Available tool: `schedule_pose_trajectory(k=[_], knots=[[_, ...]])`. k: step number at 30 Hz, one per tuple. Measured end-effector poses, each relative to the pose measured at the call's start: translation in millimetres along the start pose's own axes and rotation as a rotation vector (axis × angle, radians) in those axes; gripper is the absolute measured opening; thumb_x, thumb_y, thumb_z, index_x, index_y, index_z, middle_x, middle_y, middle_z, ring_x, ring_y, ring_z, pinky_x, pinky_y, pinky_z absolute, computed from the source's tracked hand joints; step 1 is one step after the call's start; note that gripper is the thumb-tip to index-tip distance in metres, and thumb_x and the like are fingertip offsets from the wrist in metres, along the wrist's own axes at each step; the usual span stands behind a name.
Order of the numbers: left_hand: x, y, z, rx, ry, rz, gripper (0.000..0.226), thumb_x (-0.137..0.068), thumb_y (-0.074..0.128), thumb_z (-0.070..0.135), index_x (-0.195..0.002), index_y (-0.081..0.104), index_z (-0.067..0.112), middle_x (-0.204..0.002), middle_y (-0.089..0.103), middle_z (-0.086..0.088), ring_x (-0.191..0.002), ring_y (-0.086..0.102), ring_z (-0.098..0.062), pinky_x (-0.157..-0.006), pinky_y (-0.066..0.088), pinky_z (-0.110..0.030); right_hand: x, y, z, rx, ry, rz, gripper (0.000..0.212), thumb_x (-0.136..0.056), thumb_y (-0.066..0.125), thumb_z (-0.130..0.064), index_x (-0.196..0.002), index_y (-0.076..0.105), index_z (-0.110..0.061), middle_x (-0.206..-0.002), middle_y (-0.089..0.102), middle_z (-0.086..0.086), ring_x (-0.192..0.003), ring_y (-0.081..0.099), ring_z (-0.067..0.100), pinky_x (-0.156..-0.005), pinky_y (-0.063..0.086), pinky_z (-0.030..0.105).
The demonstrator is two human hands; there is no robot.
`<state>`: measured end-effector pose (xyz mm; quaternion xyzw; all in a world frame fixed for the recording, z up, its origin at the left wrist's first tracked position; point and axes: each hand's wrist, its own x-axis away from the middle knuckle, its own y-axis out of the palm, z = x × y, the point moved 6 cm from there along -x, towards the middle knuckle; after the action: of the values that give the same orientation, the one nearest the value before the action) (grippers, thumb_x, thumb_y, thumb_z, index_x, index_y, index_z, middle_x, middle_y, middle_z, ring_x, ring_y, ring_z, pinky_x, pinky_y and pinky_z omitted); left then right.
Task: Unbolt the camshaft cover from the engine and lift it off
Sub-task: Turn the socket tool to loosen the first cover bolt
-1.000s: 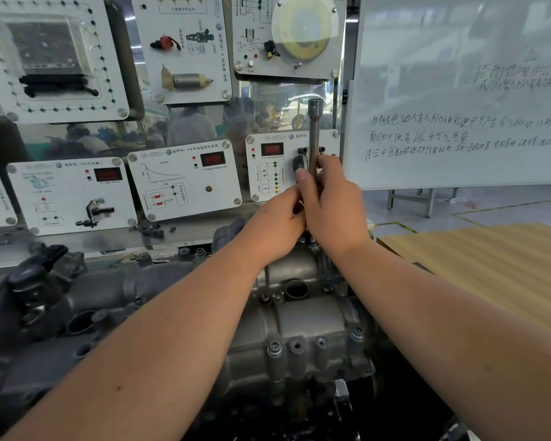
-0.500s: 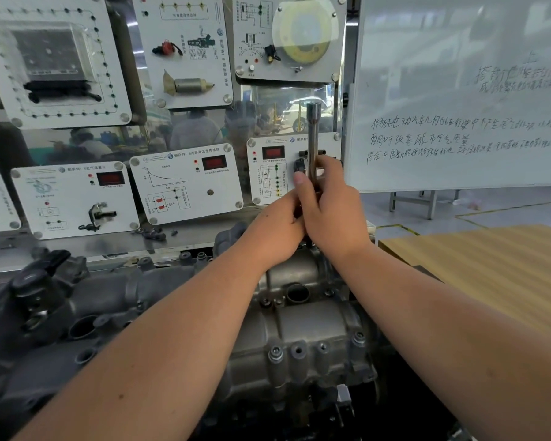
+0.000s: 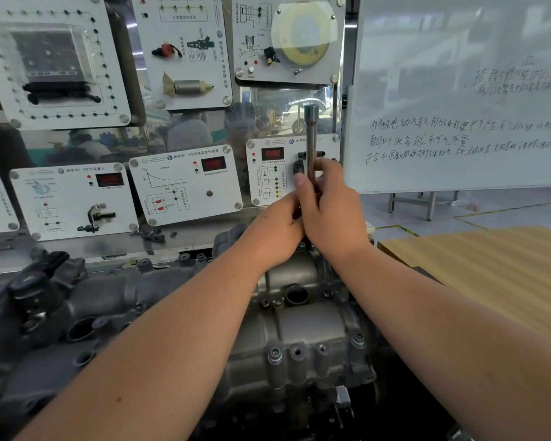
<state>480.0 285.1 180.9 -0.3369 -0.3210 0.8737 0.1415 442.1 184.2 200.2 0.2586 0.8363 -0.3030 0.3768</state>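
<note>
Grey cast metal fills the lower middle of the head view: the camshaft cover (image 3: 309, 342) sits bolted on the engine (image 3: 86, 313), with bolt heads showing along its near edge; at its far end a steel socket wrench (image 3: 311, 138) stands upright; the right hand (image 3: 330, 208) curls round its shaft, thumb up; the left hand (image 3: 275, 227) wraps the shaft just below, touching the right; white training panels (image 3: 185, 183) and a whiteboard (image 3: 458, 90) stand behind; a wooden counter (image 3: 490, 281) lies to the right.

Socket wrench (image 3: 311, 138): smooth, satin-bright steel.
Camshaft cover (image 3: 312, 332): cast grey metal, matt, slightly grainy.
Tabletop (image 3: 490, 268): pale wood-grain, matt.
Whiteboard (image 3: 458, 90): glossy white.
Panels (image 3: 185, 183): white, smooth plastic-looking.
</note>
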Motion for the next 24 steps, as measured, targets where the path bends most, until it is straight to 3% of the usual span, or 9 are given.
schedule_pose_trajectory(k=[4,7,9,11,13,15,17,21,24], knots=[[0.1,-0.2,-1.3,0.009,-0.01,0.013,0.038,-0.106,0.049,0.022,-0.141,0.051,0.035,-0.102,0.063,0.027,-0.091,0.06,0.016,-0.069,0.043,-0.003,0.6,-0.5,-0.6,0.002,-0.021,0.002,0.029,-0.105,0.044,-0.038,-0.125,0.049,-0.018,-0.085,0.068,0.001,-0.08,0.067,0.025,-0.071,0.055,0.046],[1.2,1.4,-1.8,0.032,-0.01,0.01,0.041,-0.109,0.044,0.029,-0.149,0.046,0.037,-0.129,0.065,0.017,-0.109,0.056,0.005,-0.072,0.029,0.01,0.1,-0.2,0.3,0.008,-0.023,0.011,0.018,-0.107,0.039,-0.034,-0.107,0.05,-0.019,-0.074,0.06,-0.005,-0.071,0.062,0.022,-0.066,0.053,0.047],[1.0,1.8,-1.6,0.043,-0.001,-0.004,0.042,-0.11,0.043,0.03,-0.152,0.044,0.038,-0.138,0.062,0.013,-0.116,0.053,0.001,-0.078,0.031,0.008,-0.7,-0.3,2.4,0.012,-0.024,0.025,0.017,-0.108,0.037,-0.032,-0.098,0.046,-0.021,-0.069,0.055,-0.007,-0.066,0.057,0.016,-0.061,0.05,0.044],[0.3,1.5,-1.9,0.043,-0.001,-0.014,0.041,-0.109,0.045,0.029,-0.149,0.047,0.038,-0.128,0.065,0.017,-0.109,0.059,0.004,-0.084,0.038,-0.003,-0.8,-0.3,3.1,0.018,-0.024,0.026,0.018,-0.108,0.037,-0.032,-0.096,0.046,-0.022,-0.067,0.053,-0.009,-0.063,0.055,0.013,-0.058,0.045,0.039],[-0.5,0.6,-2.6,0.022,-0.003,-0.008,0.038,-0.107,0.047,0.028,-0.144,0.05,0.037,-0.108,0.063,0.028,-0.095,0.058,0.016,-0.078,0.042,-0.007,-0.5,0.6,3.0,0.0,-0.017,0.011,0.019,-0.107,0.04,-0.036,-0.105,0.05,-0.021,-0.071,0.058,-0.008,-0.067,0.059,0.016,-0.061,0.045,0.037],[-1.3,0.8,-3.1,-0.007,-0.003,0.003,0.036,-0.106,0.048,0.026,-0.14,0.052,0.037,-0.1,0.063,0.027,-0.089,0.061,0.01,-0.073,0.046,-0.012,0.2,0.6,1.4,-0.018,0.0,-0.001,0.031,-0.105,0.045,-0.042,-0.124,0.05,-0.018,-0.084,0.068,-0.002,-0.078,0.066,0.022,-0.067,0.052,0.04],[-1.1,0.9,-3.1,-0.012,-0.006,0.021,0.037,-0.105,0.048,0.023,-0.138,0.053,0.037,-0.099,0.064,0.023,-0.088,0.065,-0.003,-0.072,0.05,-0.014,0.4,0.0,0.9,-0.022,-0.003,0.001,0.031,-0.104,0.046,-0.04,-0.126,0.049,-0.018,-0.086,0.069,-0.001,-0.08,0.068,0.025,-0.07,0.055,0.045],[0.3,1.2,-2.5,0.006,-0.002,0.021,0.041,-0.107,0.046,0.027,-0.147,0.048,0.036,-0.114,0.066,0.017,-0.089,0.058,0.009,-0.072,0.038,0.003,0.4,-0.5,-0.4,-0.012,-0.032,0.021,0.019,-0.106,0.041,-0.033,-0.093,0.044,-0.02,-0.069,0.056,-0.003,-0.067,0.058,0.025,-0.063,0.051,0.051],[0.7,1.2,-1.8,0.031,0.009,0.005,0.042,-0.109,0.044,0.029,-0.15,0.046,0.036,-0.132,0.063,0.014,-0.106,0.054,0.003,-0.071,0.025,0.013,-0.3,-0.3,1.4,-0.009,-0.021,0.029,0.025,-0.108,0.038,-0.03,-0.085,0.04,-0.02,-0.064,0.05,-0.003,-0.061,0.052,0.022,-0.06,0.048,0.049]])
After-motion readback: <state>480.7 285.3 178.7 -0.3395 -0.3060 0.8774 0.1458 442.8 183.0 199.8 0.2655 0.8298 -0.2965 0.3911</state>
